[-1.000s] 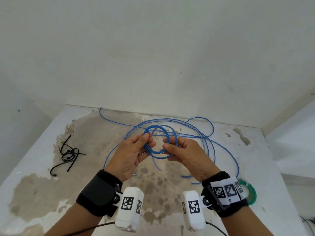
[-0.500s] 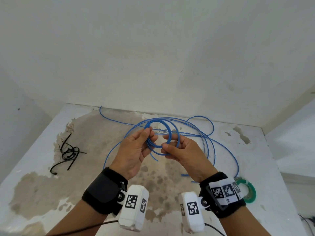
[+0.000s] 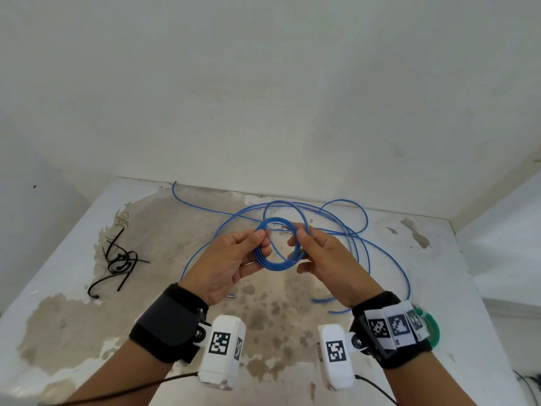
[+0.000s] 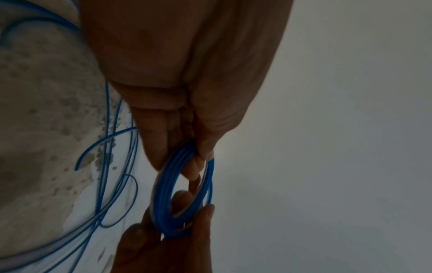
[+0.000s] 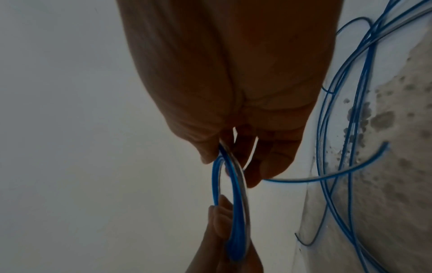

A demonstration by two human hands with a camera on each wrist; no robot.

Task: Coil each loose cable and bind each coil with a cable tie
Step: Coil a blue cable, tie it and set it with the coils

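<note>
Nearest the body, both hands hold the small blue coil (image 3: 276, 247) up off the table. The left hand (image 3: 231, 259) pinches the coil's left side between thumb and fingers, and the right hand (image 3: 325, 256) pinches the right side the same way, so the ring spans the gap between the two grips. The left wrist view shows several turns lying flat together under the left thumb.

The cable looks thin, light and springy; I judge the turns will fan out or spring open if either pinch loosens. The best hold is across all the turns at once, on opposite sides of the ring, as now. The plastic jacket looks smooth, so it may slide through a light pinch.

Just past the right fingers, the loose cable (image 3: 354, 230) runs off the coil and drops to the table (image 3: 439, 288), where it lies in wide loops beyond and to the right of both grips; a free end curls just below the right hand. Much of it is not yet wound.

Well to the left of the left grip lie the black cable ties (image 3: 120, 259). Behind the right wrist, close to the body, sits a green coil (image 3: 433, 326).
</note>
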